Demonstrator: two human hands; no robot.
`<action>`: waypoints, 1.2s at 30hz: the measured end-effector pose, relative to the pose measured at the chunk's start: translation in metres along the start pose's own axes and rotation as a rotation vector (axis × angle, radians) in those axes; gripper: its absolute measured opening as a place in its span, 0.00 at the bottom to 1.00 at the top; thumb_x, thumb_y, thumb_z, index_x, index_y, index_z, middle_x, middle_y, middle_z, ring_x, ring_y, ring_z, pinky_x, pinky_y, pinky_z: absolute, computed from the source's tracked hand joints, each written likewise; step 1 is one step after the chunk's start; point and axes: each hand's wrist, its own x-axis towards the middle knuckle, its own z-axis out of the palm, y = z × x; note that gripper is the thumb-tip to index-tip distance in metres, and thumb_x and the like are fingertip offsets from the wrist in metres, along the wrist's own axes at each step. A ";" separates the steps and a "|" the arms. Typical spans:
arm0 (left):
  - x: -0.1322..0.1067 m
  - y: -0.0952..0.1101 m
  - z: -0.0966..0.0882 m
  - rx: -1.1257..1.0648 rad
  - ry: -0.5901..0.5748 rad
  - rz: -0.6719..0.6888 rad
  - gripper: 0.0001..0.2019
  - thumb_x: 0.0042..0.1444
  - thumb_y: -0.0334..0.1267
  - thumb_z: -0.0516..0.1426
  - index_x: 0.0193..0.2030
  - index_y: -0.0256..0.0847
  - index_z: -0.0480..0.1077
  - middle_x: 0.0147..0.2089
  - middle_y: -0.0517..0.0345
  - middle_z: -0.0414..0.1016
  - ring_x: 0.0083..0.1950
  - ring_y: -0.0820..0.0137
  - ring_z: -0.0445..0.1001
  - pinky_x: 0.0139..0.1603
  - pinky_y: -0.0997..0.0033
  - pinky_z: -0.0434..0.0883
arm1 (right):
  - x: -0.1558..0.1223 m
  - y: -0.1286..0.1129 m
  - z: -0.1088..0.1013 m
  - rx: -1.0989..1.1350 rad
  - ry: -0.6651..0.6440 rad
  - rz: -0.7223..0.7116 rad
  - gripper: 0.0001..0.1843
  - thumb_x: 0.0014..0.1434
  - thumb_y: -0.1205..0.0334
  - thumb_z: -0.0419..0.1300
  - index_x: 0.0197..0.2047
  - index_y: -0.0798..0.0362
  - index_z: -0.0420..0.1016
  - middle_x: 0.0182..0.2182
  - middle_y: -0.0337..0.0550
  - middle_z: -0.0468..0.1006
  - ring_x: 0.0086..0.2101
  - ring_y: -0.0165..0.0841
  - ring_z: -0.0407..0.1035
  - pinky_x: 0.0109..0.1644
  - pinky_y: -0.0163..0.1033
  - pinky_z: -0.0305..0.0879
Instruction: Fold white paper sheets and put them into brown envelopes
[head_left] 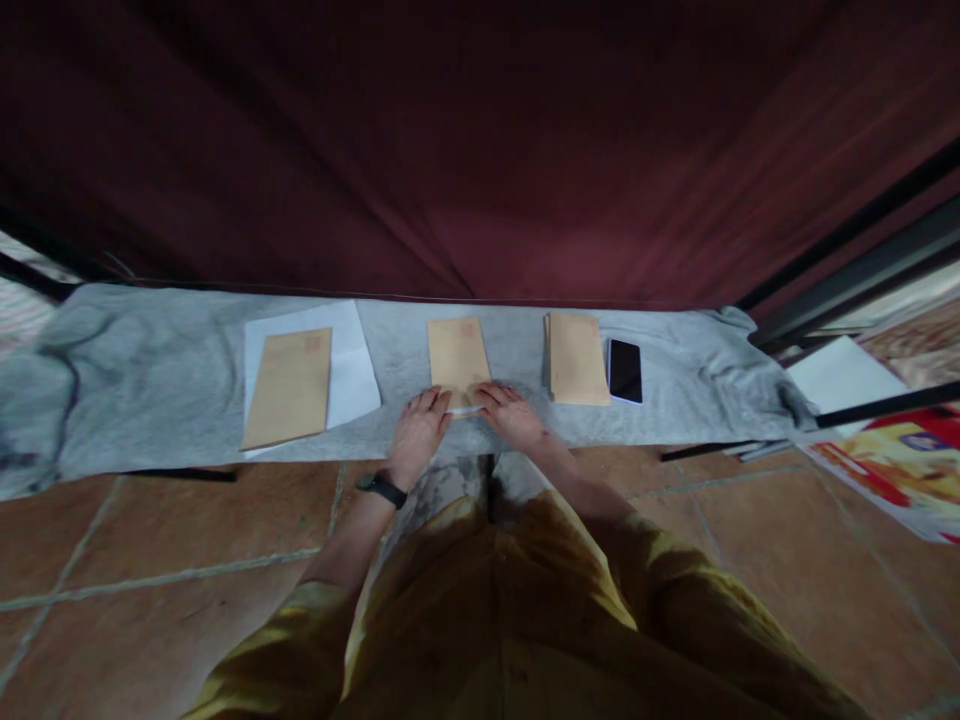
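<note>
As middle envelope point(456, 352) lay on cloth-covered worktop point(517, 345), left hand point(418, 430), right hand point(511, 415) touched near corners, both half-curled, grip unclear; step seemed aligning white edge point(463, 409), next move calling for even pressure.

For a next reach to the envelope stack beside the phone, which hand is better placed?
Likely the right hand: it is at the middle envelope, on the envelope stack's side. The left hand is farther from that stack.
</note>
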 end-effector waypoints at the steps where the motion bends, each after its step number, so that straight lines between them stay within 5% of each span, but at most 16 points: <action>1: 0.000 -0.001 0.001 -0.002 0.000 0.003 0.20 0.66 0.37 0.51 0.63 0.39 0.69 0.65 0.41 0.69 0.62 0.50 0.69 0.62 0.49 0.66 | 0.001 0.002 0.000 0.000 -0.010 -0.003 0.21 0.68 0.65 0.57 0.63 0.48 0.71 0.62 0.48 0.71 0.60 0.42 0.67 0.66 0.50 0.62; 11: 0.001 -0.006 0.005 -0.084 0.031 0.025 0.19 0.67 0.38 0.50 0.60 0.38 0.72 0.64 0.40 0.72 0.62 0.53 0.69 0.65 0.51 0.64 | 0.004 0.007 -0.006 -0.006 -0.061 -0.010 0.18 0.69 0.67 0.54 0.60 0.51 0.74 0.61 0.49 0.74 0.58 0.41 0.70 0.65 0.49 0.65; 23: -0.005 -0.008 0.009 -0.089 0.072 0.031 0.20 0.68 0.43 0.50 0.61 0.41 0.72 0.63 0.44 0.71 0.61 0.53 0.68 0.63 0.51 0.65 | -0.007 0.011 0.012 0.208 0.082 0.080 0.19 0.69 0.68 0.53 0.59 0.49 0.76 0.61 0.45 0.75 0.60 0.34 0.68 0.69 0.45 0.60; 30: -0.013 -0.005 0.011 -0.084 0.079 0.029 0.20 0.68 0.45 0.52 0.62 0.45 0.72 0.64 0.45 0.70 0.63 0.53 0.66 0.62 0.50 0.64 | -0.010 0.009 0.010 0.201 0.065 0.031 0.20 0.66 0.63 0.60 0.61 0.49 0.74 0.62 0.47 0.73 0.62 0.36 0.66 0.69 0.47 0.59; 36: -0.011 -0.005 0.013 -0.094 0.092 0.008 0.18 0.68 0.44 0.51 0.59 0.47 0.75 0.63 0.46 0.71 0.62 0.53 0.67 0.61 0.51 0.65 | -0.011 0.008 0.013 0.171 0.069 0.046 0.18 0.68 0.63 0.58 0.59 0.47 0.76 0.60 0.45 0.75 0.62 0.36 0.66 0.70 0.47 0.59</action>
